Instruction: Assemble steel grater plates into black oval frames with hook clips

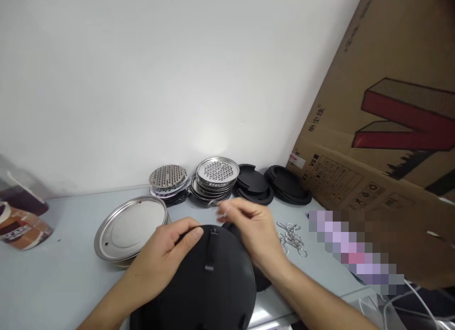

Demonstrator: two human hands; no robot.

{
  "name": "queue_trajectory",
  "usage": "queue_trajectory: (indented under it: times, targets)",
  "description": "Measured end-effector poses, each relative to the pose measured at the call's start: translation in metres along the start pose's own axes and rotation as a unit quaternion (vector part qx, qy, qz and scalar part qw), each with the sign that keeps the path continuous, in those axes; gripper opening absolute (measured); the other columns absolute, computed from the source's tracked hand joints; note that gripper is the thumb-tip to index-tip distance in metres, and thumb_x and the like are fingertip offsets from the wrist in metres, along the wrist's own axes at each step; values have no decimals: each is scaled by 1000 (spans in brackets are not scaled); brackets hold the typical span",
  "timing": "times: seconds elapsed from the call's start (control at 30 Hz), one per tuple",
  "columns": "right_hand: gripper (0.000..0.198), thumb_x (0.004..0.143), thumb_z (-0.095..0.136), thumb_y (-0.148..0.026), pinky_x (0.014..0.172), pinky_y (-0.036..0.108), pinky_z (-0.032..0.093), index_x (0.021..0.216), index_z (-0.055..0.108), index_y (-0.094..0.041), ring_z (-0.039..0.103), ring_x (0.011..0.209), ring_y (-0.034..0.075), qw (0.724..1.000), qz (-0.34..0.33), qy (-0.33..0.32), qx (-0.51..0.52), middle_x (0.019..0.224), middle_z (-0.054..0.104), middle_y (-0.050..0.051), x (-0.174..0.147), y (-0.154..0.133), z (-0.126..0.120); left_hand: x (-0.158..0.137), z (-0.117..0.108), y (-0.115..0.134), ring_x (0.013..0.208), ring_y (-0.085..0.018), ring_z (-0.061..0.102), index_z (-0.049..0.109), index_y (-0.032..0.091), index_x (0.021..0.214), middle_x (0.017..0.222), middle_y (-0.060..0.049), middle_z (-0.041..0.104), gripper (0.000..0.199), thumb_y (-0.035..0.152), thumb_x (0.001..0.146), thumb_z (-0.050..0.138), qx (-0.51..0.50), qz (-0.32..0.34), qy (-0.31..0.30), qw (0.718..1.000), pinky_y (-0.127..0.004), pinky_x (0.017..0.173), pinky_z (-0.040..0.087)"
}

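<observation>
My left hand (170, 249) grips the upper left edge of a round black disc (213, 292), thumb on its face. A narrow slot with small tabs runs down the disc's upper part. Just above that edge, my right hand (250, 226) pinches a small metal wire clip (214, 203), partly hidden by the fingers. Similar wire clips (293, 237) lie in a loose pile to the right of my right hand. Behind my left hand is a stack of round metal lids (131, 228). Part of another black disc (262, 281) shows beneath the held one.
Along the wall stand perforated metal discs (168, 176), grater-like metal discs (218, 171) and black round pieces (252, 181) with more black ones (287, 184) beside them. A large cardboard box (337, 169) leans at right. A plastic jar (23, 228) lies at far left.
</observation>
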State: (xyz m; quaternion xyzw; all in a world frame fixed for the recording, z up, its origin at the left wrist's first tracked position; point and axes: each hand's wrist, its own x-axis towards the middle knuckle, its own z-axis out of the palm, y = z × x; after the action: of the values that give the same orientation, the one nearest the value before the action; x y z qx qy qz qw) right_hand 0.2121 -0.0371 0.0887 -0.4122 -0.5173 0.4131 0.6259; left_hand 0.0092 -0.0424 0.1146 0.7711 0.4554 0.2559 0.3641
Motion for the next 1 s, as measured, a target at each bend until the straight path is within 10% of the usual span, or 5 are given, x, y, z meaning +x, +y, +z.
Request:
queue_trajectory:
  times: [0.2, 0.33, 0.43, 0.63, 1.0]
  targets:
    - [17, 76, 79, -32, 61, 25, 57, 86, 75, -19, 69, 65, 13, 954, -113, 268, 68, 91, 73, 4, 13, -14, -89, 55, 0, 52, 66, -12, 63, 71, 22, 85, 74, 4, 71, 19, 34, 94, 59, 77, 222, 222, 946, -20, 62, 47]
    - [25, 66, 85, -33, 54, 22, 55, 81, 74, -15, 65, 55, 11, 929, -90, 353, 71, 79, 72, 3, -2, -6, -129, 141, 47, 83, 89, -15, 70, 73, 17, 102, 97, -5, 77, 24, 29, 98, 53, 196, 463, 142, 853, -26, 85, 52]
    - [29, 62, 87, -34, 52, 21, 54, 79, 74, -15, 63, 53, 10, 915, -72, 390, 70, 78, 72, 3, -9, 6, -144, 193, 90, 83, 99, -22, 68, 72, 11, 97, 98, -11, 75, 24, 16, 98, 49, 379, 420, 8, 825, -33, 82, 54]
    - [28, 65, 86, -34, 45, 19, 46, 83, 75, -15, 56, 52, 8, 939, -29, 339, 40, 72, 67, 1, 4, 24, -138, 221, 133, 47, 98, -22, 66, 63, 12, 113, 113, -10, 66, 26, 28, 93, 62, 420, 303, -35, 855, -40, 83, 56]
    - [30, 70, 81, -41, 46, 22, 47, 80, 73, -14, 53, 46, 10, 990, -5, 140, 0, 54, 58, -3, 65, 13, -90, 184, 66, 39, 111, -21, 65, 63, 12, 122, 117, -13, 70, 33, 10, 98, 40, 172, 219, 56, 959, -36, 97, 52]
